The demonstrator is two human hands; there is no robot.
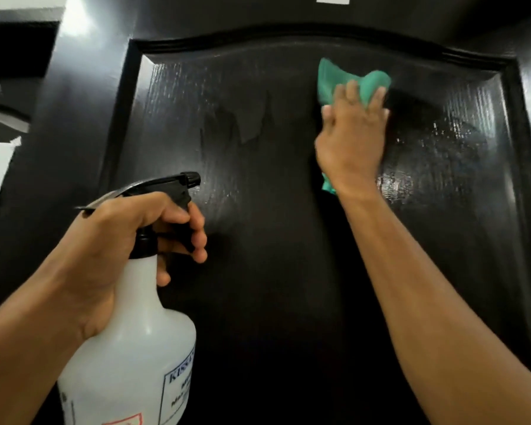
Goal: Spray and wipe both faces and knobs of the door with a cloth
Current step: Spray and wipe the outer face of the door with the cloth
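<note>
My right hand [351, 130] presses the green cloth [347, 79] flat against the black door [273, 271], fingers [351, 90] spread over it, high in the recessed panel. Wet spray droplets glisten just right of the cloth, so I judge the wipe heads rightward. My left hand [114, 250] grips the spray bottle [129, 348], fingers curled at its trigger.
</note>
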